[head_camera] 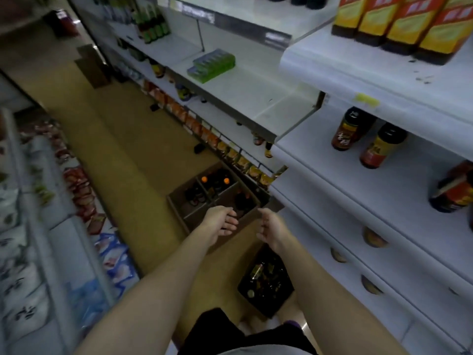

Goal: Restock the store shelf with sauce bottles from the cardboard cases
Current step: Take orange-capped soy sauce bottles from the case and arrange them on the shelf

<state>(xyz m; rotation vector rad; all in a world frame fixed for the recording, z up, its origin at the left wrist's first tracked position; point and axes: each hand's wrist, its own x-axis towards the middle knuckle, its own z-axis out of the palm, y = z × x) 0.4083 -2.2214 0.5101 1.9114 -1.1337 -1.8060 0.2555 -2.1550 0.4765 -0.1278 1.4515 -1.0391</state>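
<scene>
1. Bare and holding nothing: left hand (222, 221) palm up with fingers loosely spread, right hand (271, 228) fingers relaxed and slightly bent, both reaching down over the near edge of the brown cardboard case with dividers (179, 201) on the floor.
2. Inside that divided case, at 12 o'clock from the hands: dark glass sauce bottles (217, 183) standing upright in the far cells, two showing orange caps; nearest cells look unfilled, though dim light hides the bottoms.
3. Likely handling, as a judgement: glass, so heavy for its size, rigid, breakable and smooth enough to slip; best taken around the body just under the shoulder, lifted straight up clear of the dividers, never by the cap alone.
4. At 6 o'clock from the right hand, close to the feet: second open dark case (266, 280) packed with more dark bottles, caps up, contents blurred.
5. At 2 o'clock, on the white metal store shelf (332, 155): a few dark sauce bottles with red and yellow labels (378, 147), well apart, much bare board around them, so restocking seems far from finished.
6. At 1 o'clock, higher tier: row of dark bottles with yellow and red labels (399, 24).
7. At 12 o'clock, further along: green shrink-wrapped pack (212, 65) lying on a middle shelf.
</scene>
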